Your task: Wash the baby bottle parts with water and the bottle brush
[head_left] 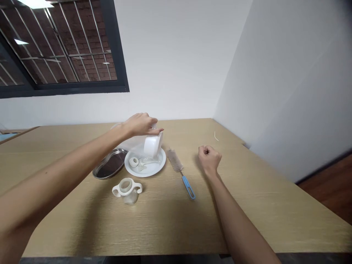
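Note:
My left hand (pixel 143 124) is closed over the top of a translucent white plastic container (pixel 152 145), tilted on its side above a white plate (pixel 145 173). The container's wide rim faces right; the hand and forearm hide part of it. On the plate lie a white ring (pixel 134 161) and small clear pieces (pixel 142 165). My right hand (pixel 209 157) is curled into a fist over the table, with nothing visible in it. Between the hands lies a bottle brush (pixel 181 173) with a blue handle. Nearer me stands a small clear baby bottle (pixel 128 190) with white side handles.
A kidney-shaped steel dish (pixel 106 176) sits left of the plate, partly behind my left forearm. One thin white bent strip (pixel 216 136) lies at the back right of the wooden table (pixel 165 227). White walls (pixel 178 62) and a barred window (pixel 60 44) rise behind.

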`<state>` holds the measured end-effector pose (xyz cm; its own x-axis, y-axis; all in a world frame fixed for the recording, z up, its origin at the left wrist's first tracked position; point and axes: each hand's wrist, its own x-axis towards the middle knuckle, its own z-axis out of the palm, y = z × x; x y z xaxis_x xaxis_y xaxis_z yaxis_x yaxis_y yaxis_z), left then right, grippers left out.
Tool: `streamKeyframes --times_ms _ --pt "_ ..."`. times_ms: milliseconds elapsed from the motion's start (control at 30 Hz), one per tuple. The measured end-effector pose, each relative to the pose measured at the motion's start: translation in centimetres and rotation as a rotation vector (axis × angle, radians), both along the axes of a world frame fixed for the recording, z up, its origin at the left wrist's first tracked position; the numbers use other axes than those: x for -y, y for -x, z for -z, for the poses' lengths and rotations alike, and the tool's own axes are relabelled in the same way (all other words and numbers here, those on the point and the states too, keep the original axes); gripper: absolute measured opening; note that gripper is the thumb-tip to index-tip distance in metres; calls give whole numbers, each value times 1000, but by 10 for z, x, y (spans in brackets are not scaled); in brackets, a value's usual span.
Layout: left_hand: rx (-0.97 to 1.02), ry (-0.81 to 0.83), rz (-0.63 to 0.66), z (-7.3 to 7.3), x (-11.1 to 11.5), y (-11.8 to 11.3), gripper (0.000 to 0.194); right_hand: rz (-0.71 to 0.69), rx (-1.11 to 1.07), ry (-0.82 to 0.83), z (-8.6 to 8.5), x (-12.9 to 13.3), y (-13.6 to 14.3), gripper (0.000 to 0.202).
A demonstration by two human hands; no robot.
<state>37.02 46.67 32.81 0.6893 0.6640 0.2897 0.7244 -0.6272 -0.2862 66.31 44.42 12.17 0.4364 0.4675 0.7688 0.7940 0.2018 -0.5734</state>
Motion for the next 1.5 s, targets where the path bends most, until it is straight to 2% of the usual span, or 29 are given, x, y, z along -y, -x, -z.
streamKeyframes --times_ms 100,200,333,433,567,733,833,933,1033,1133,1333,1400,1500 --pt "-45 -5 -34 -3 -8 12 51 -6 11 8 -2 2 3 30" --pt "-76 -34 -95 -9 -10 34 51 -11 18 22 -3 3 5 31" --pt "-98 -79 -159 -16 -1 63 52 -27 20 38 -1 2 6 32" --pt "-103 -87 -158 -17 10 74 52 -37 17 46 0 2 7 33" --pt "-50 -26 -109 -14 17 63 49 -37 16 56 0 2 7 33" --pt "46 64 -1 -8 13 24 49 -28 29 54 -1 2 6 33" --pt "79 83 -30 -6 6 5 50 -22 37 47 -1 1 4 33" --pt "69 59 -74 -2 -5 -1 50 -20 39 46 -1 1 4 33" --pt "47 28 -121 0 -15 9 53 -28 40 55 0 1 4 32" --pt "23 2 -181 -2 -17 32 55 -45 42 67 0 1 6 32" --pt "-79 10 -246 -14 5 77 57 -62 19 98 0 0 10 32" --pt "-89 40 -237 -15 14 80 56 -71 17 109 0 0 12 33" --pt "-65 93 -206 -11 24 70 53 -82 22 119 1 1 14 33"
